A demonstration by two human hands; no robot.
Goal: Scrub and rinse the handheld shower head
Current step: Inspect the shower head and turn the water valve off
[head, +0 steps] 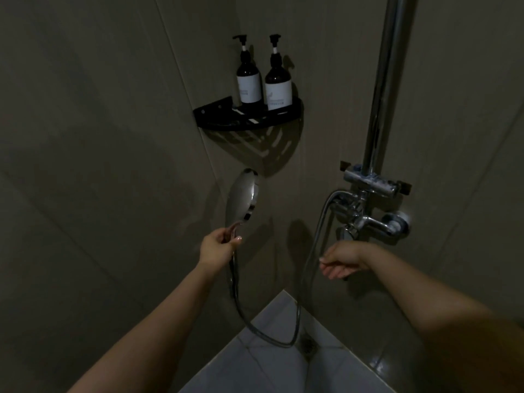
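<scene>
The chrome handheld shower head (243,195) is upright in front of the wall corner, its spray face turned right. My left hand (218,246) grips its handle from below. Its metal hose (312,245) loops down near the floor and back up to the chrome mixer tap (365,215) on the right wall. My right hand (341,260) is just under the mixer, where the lever (346,234) drops behind it; fingers point left, slightly bent. The dim light hides whether they hold the lever. I see no water flowing.
A black corner shelf (215,121) above the shower head carries two dark pump bottles (249,80) (278,86). A chrome riser pipe (388,80) climbs from the mixer. Below lie pale floor tiles (266,361) and a floor drain (307,343).
</scene>
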